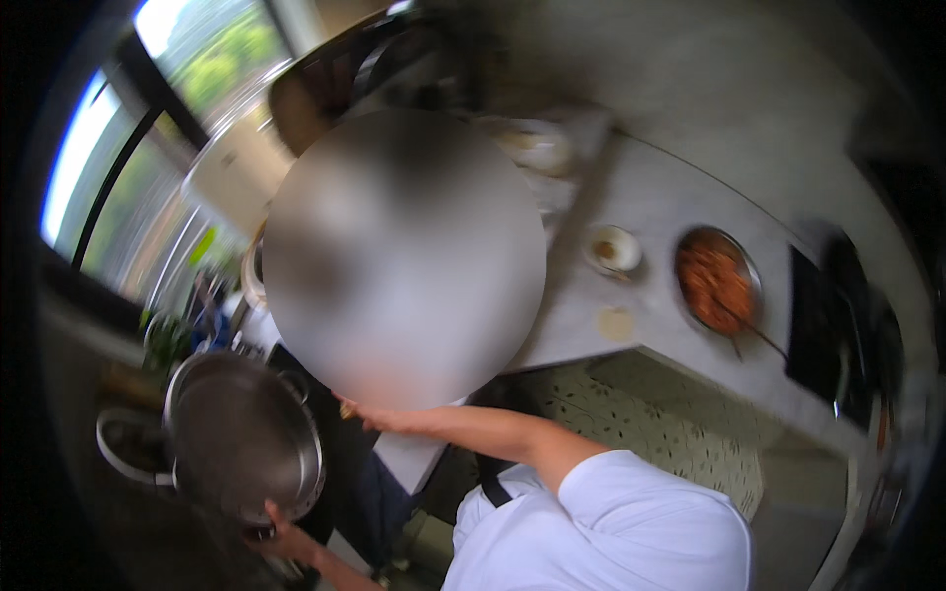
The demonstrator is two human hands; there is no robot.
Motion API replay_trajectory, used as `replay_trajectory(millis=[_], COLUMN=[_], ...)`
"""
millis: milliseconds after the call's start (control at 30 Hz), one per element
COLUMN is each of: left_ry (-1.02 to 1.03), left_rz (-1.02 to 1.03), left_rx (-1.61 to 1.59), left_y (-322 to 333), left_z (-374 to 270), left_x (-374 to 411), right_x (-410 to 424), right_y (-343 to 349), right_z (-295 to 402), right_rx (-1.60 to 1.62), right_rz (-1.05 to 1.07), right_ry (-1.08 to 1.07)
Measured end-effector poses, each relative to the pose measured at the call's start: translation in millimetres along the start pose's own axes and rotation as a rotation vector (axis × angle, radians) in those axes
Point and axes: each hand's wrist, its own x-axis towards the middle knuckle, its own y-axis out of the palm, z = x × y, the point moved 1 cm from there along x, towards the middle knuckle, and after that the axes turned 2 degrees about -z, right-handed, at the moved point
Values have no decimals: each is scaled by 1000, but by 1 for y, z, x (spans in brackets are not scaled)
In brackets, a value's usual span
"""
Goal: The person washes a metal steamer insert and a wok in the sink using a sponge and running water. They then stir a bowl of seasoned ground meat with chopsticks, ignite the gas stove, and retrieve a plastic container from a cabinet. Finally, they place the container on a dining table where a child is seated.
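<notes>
A wide, deep stainless-steel pot (pixel 240 436) is at the lower left, its open mouth and bare grey inside facing me. My left hand (pixel 284 538) grips its near rim, by a dark handle, with the thumb up over the edge. A large curved handle (pixel 122 451) stands out on the pot's left side. My right arm reaches across in front of me, and my right hand (pixel 362 416) is mostly hidden behind a round blurred patch. Something small and yellowish shows at that hand, too unclear to name.
On the pale counter (pixel 665 177) stand a metal bowl (pixel 717 277) of reddish-orange food with a utensil in it and a small white bowl (pixel 613 250) with brown contents. A black flat object (pixel 820 325) lies at right. Windows (pixel 214 44) are at the upper left.
</notes>
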Motion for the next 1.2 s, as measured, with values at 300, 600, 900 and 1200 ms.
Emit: replay_trajectory(millis=[300, 600, 900, 1200], left_ry=[-441, -882, -997, -952], left_rz=[330, 979, 1844, 2467], left_rx=[-593, -1075, -1282, -1211], left_y=[19, -17, -42, -141], left_z=[-20, -172, -371, -600], left_x=[-31, -115, -320, -591], right_x=[-146, -428, -775, -974], right_y=[-34, -146, -188, -194], right_z=[36, -35, -199, -249], right_rx=[-1220, -777, -684, -480], right_rz=[-402, -1108, -1755, -2173], right_ry=[-398, -332, 249, 321])
